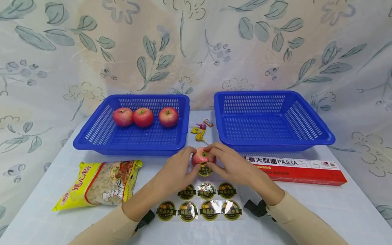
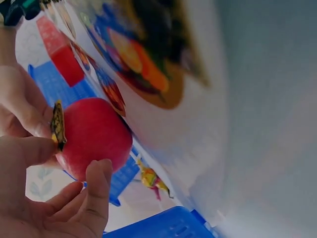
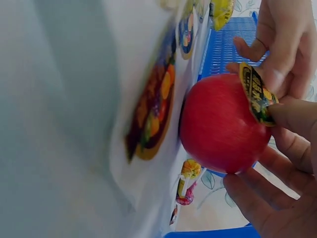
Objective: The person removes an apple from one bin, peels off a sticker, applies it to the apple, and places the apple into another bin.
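Note:
A red apple (image 1: 198, 157) stands on the white table between the two hands. A round black-and-gold fruit sticker (image 1: 205, 169) lies against its near side, and its edge stands off the skin in the right wrist view. The left hand (image 1: 176, 167) holds the apple from the left, its thumb at the sticker's edge. From the right, the right hand (image 1: 234, 166) grips the apple with its fingers, while its thumb (image 3: 293, 115) presses the sticker. Just in front of the apple lies a clear sheet of similar stickers (image 1: 187, 211).
A blue basket (image 1: 137, 146) with three apples (image 1: 143, 117) stands back left, another blue basket (image 1: 275, 143) back right. Wrapped candies (image 1: 199, 130) lie between them. A yellow pasta bag (image 1: 101, 183) is at left, a red-and-white pasta box (image 1: 306, 173) at right.

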Action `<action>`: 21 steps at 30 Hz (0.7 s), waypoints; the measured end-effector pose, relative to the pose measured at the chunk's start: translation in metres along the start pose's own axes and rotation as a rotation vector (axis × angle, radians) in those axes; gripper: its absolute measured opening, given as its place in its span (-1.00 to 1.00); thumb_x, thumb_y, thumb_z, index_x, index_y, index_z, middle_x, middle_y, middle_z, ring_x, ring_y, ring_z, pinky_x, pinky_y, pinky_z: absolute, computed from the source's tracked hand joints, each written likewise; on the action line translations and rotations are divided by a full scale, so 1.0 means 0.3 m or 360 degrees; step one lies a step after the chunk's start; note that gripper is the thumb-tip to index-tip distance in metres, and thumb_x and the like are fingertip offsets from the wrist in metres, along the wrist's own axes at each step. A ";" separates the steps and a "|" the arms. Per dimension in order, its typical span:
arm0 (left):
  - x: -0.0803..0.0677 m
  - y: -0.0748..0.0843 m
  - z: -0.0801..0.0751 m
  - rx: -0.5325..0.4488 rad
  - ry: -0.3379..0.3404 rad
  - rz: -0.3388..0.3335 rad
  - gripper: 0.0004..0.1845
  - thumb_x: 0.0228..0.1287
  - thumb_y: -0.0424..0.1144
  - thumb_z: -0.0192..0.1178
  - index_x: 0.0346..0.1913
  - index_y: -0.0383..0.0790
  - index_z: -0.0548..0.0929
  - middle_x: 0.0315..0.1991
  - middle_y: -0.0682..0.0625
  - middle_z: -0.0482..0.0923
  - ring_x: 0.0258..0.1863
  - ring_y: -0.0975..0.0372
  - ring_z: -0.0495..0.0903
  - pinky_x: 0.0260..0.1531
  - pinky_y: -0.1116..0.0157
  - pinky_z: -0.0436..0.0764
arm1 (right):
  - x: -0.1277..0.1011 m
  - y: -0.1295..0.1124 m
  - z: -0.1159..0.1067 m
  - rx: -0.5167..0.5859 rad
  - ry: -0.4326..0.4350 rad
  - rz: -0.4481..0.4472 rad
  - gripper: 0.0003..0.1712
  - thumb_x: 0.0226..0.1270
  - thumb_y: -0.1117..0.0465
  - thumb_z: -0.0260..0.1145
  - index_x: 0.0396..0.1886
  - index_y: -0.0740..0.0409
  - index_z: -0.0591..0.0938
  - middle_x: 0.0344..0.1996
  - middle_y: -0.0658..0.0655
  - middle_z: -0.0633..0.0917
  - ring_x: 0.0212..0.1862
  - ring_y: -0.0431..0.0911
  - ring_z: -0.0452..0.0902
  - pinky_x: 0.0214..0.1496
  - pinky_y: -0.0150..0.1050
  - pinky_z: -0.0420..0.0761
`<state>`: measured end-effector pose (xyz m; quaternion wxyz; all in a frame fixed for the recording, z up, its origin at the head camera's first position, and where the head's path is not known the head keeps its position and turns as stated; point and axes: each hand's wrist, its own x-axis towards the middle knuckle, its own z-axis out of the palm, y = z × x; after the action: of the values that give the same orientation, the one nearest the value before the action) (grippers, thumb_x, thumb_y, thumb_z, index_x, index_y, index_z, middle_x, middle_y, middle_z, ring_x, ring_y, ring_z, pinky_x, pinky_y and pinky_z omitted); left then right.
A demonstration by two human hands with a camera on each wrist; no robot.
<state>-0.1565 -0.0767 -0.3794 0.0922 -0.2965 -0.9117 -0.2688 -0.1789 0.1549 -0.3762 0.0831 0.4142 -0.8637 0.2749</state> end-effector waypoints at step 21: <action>0.022 -0.016 0.001 0.0057 -0.0212 0.0060 -0.35 0.25 -0.18 0.47 0.32 -0.28 0.45 0.21 -0.17 0.57 0.16 0.01 0.63 0.11 0.05 0.67 | -0.015 0.015 0.002 -0.0021 -0.0182 0.0107 -0.20 0.33 0.07 0.50 0.46 0.22 0.38 0.36 0.21 0.52 0.30 0.04 0.55 0.28 -0.07 0.61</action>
<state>-0.1647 -0.0765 -0.3796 0.0417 -0.3292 -0.9148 -0.2303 -0.1793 0.1597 -0.3801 0.0270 0.3994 -0.8822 0.2478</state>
